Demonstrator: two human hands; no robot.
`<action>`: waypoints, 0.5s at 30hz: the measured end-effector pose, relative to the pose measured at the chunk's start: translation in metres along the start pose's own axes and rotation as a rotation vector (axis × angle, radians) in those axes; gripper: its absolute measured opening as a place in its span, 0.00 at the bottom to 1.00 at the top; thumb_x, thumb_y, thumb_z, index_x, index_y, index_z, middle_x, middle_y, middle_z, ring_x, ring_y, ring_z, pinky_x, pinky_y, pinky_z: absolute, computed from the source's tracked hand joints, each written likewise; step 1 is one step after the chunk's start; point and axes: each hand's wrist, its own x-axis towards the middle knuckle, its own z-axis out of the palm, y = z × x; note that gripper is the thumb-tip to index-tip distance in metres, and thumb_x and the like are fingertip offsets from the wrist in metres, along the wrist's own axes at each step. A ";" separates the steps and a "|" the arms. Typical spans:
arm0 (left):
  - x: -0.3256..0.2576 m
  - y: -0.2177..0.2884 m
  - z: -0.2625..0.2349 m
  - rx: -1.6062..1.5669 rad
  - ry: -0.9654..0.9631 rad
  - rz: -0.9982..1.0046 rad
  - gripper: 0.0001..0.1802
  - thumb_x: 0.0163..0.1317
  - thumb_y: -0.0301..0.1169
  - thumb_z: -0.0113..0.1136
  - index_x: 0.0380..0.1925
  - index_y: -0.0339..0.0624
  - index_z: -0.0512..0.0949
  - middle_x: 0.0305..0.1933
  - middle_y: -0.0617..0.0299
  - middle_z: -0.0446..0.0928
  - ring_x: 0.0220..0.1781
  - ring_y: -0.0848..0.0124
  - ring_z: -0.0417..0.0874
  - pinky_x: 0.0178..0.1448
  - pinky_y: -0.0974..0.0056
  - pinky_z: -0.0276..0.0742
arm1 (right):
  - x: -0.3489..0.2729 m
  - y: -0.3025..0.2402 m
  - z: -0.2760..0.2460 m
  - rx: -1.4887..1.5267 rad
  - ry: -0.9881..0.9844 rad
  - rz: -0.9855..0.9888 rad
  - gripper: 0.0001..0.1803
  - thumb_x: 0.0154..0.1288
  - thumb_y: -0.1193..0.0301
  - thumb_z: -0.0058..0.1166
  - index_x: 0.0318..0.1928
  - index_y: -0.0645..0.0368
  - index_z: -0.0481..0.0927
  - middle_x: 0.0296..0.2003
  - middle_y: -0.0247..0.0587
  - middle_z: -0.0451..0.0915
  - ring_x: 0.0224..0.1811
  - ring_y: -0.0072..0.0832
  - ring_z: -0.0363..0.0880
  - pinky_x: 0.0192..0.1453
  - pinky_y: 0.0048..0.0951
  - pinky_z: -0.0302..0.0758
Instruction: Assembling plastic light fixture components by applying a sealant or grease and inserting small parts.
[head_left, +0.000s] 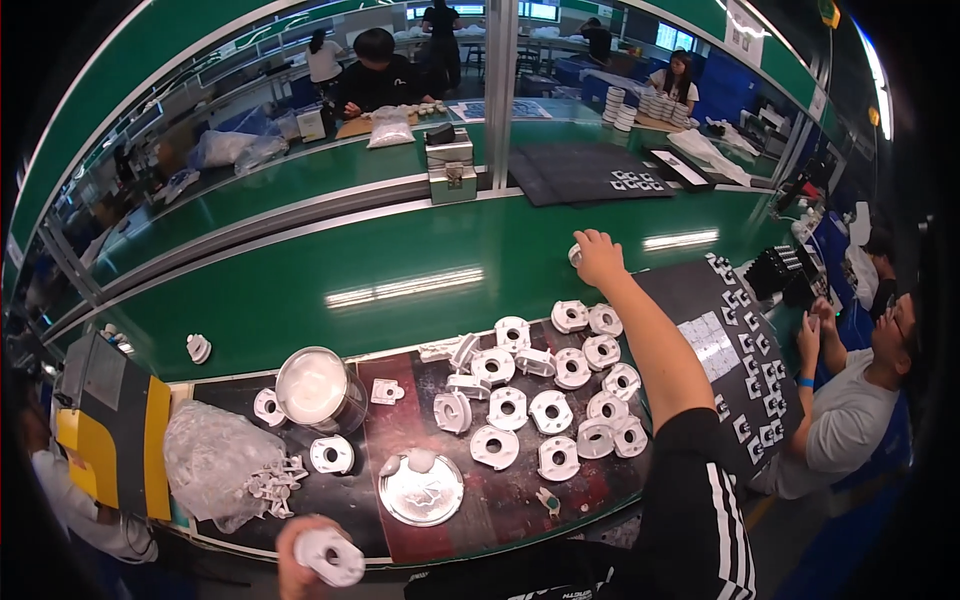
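Observation:
Low at the front edge of the bench, my left hand (297, 572) is closed round a white plastic ring-shaped part (333, 557) with a hole in its middle. My right arm reaches far across to the green bench top, where my right hand (600, 262) has its fingers closed on a small white round piece (575, 256), mostly hidden by the hand. Between my arms, several white ring-shaped parts (507, 408) lie on the dark red and black mat (400, 530), some flat, some on edge. A metal lid (421, 490) smeared with white paste lies nearer to me.
An open tin of white paste (314, 386) stands left of centre. Beside it sits a plastic bag (215, 465) with small white pieces spilling out. At right, a black sheet (690, 300) bears rows of small parts, next to a seated co-worker (850, 400). A metal-framed partition (499, 100) rises behind.

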 end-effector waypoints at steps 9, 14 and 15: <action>-0.028 -0.018 0.114 -0.380 0.141 -0.126 0.44 0.41 0.32 0.88 0.56 0.39 0.70 0.57 0.50 0.78 0.59 0.59 0.83 0.64 0.55 0.81 | 0.009 0.001 0.002 -0.216 -0.095 -0.115 0.11 0.62 0.69 0.61 0.45 0.52 0.83 0.46 0.44 0.83 0.51 0.44 0.84 0.52 0.49 0.79; 0.014 -0.013 0.109 -0.043 -0.038 0.145 0.37 0.45 0.15 0.78 0.53 0.43 0.68 0.62 0.50 0.71 0.66 0.62 0.75 0.70 0.55 0.73 | -0.044 -0.017 -0.086 0.452 -0.047 -0.225 0.13 0.58 0.69 0.66 0.39 0.65 0.83 0.36 0.50 0.80 0.38 0.45 0.80 0.44 0.41 0.76; 0.015 -0.007 0.107 -0.026 -0.012 0.140 0.35 0.45 0.13 0.77 0.51 0.43 0.68 0.62 0.49 0.70 0.66 0.62 0.74 0.68 0.57 0.75 | -0.064 -0.028 -0.103 0.543 -0.092 -0.258 0.14 0.59 0.69 0.68 0.41 0.64 0.84 0.35 0.46 0.79 0.36 0.35 0.78 0.41 0.34 0.75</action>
